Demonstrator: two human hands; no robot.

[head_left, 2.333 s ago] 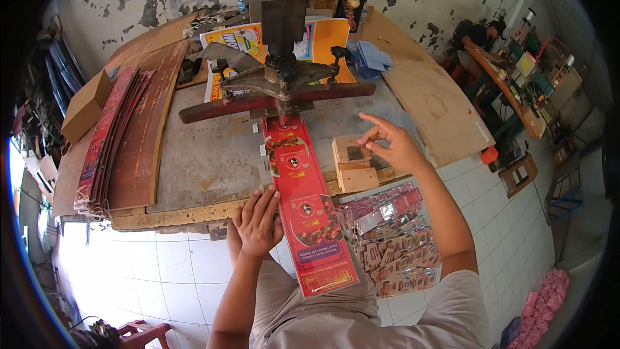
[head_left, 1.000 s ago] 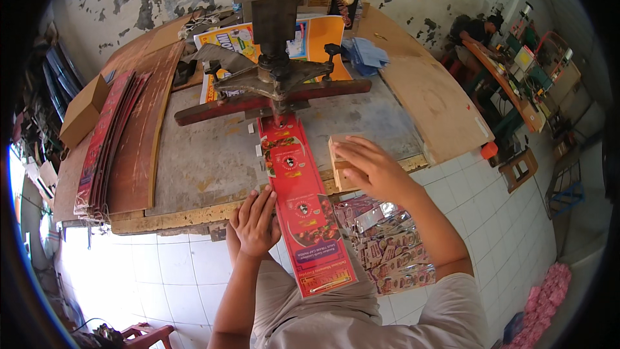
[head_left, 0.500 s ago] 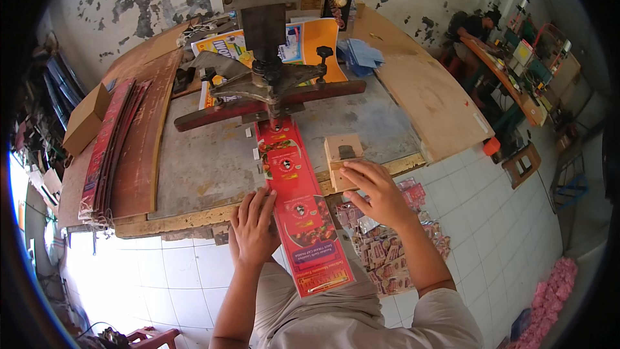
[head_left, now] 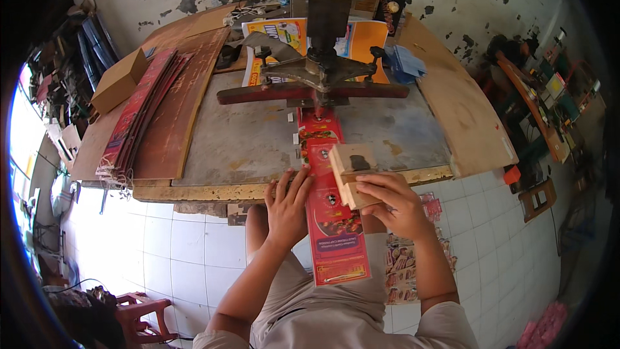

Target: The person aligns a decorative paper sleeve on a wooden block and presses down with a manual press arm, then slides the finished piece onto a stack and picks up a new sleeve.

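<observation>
A long red printed strip [head_left: 339, 252] with pictures of food runs from under the press head [head_left: 316, 78] over the table's front edge toward my lap. My left hand [head_left: 287, 204] lies along its left edge at the table's front, fingers stretched out and fingertips touching the strip. In my right hand [head_left: 395, 204] is a pale wooden block [head_left: 352, 162] with a dark patch on its top, fingers and thumb gripping its near end. It overlaps the strip's right side in the picture; whether they touch, I cannot tell.
Small pale tabs [head_left: 295, 138] sit left of the strip on the grey worktable [head_left: 245, 136]. A bundle of red strips [head_left: 139, 113] and a cardboard box [head_left: 121, 80] lie at left. Blue sheets [head_left: 407, 63] rest at back right. Printed packets [head_left: 402, 265] are on the tiled floor.
The view has shifted. My right hand has brought the block leftward from beside the strip to over its right side, tilting it. My left hand keeps to the strip's left edge.
</observation>
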